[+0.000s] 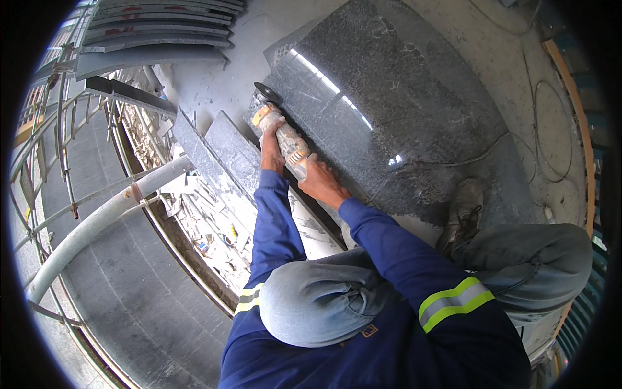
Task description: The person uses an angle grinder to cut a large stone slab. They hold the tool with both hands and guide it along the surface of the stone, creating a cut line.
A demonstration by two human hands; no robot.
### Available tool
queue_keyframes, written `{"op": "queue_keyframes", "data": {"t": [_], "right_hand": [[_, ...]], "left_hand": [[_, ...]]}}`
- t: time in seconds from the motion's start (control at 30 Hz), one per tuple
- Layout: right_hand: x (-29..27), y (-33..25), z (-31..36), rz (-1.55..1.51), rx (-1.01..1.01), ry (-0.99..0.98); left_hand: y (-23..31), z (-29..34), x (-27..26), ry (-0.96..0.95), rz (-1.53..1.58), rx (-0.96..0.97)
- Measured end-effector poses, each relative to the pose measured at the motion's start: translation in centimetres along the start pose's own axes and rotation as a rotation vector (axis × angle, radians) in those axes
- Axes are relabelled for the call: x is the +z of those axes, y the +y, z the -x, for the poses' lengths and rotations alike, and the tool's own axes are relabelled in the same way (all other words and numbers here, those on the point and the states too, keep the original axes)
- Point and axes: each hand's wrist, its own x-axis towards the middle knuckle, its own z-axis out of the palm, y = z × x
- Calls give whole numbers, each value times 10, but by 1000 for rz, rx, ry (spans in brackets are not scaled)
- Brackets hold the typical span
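Observation:
A dusty yellow angle grinder (289, 140) is gripped in both my hands. My left hand (272, 144) wraps round its front part behind the head, and my right hand (319, 180) closes on the rear of the body. The dark round disc (267, 92) at its far end stands at the left edge of a large polished dark stone slab (389, 97); whether it touches the stone I cannot tell. A narrow grey stone piece (232, 146) lies just left of the grinder.
Stacked stone strips (155, 39) lie at the far left. A thick pipe rail (107, 214) and scaffold bars (63, 142) run down the left, beside a gap with rubble (207, 227). A black cable (479, 157) crosses the slab near my shoe (464, 211).

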Motion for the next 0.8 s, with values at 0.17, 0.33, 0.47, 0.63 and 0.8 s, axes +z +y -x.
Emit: {"op": "queue_keyframes", "data": {"t": [0.17, 0.33, 0.47, 0.63, 0.8], "right_hand": [[-3, -8, -8, 27, 5, -4], [-1, -8, -24, 8, -8, -36], [-2, -15, -24, 7, 19, -91], [-6, -10, -17, 10, 13, -66], [-14, -15, 3, 2, 59, -81]], "left_hand": [[6, -8, -5, -6, -63, 9], [12, -17, -3, -30, -43, 30], [13, -21, -11, -20, -18, -9], [9, -12, -3, -20, -33, 32], [2, -4, -2, -23, -44, 10]]}}
